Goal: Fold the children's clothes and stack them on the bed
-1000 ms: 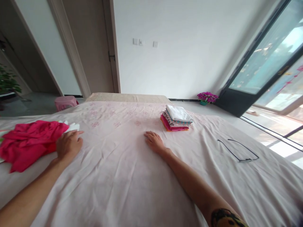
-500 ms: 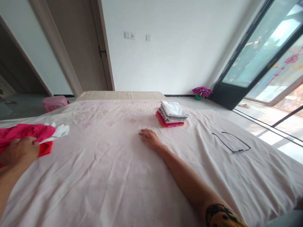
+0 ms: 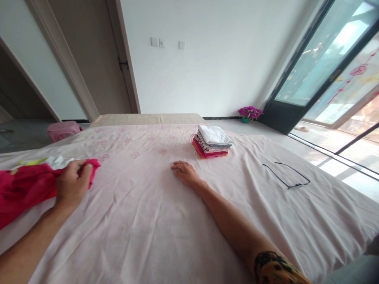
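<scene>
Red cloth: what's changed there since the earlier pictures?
The left hand, open at the red cloth's edge at first, now grips it and has drawn one end rightward over the sheet. The right hand, folded stack and glasses stayed put.

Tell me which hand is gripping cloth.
The left hand: it grips the crimson cloth, while the right hand rests on the floral sheet, holding nothing.

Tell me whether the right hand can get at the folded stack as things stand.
Probably yes: the right hand rests just short of the folded stack, with only bare sheet visible between.
</scene>
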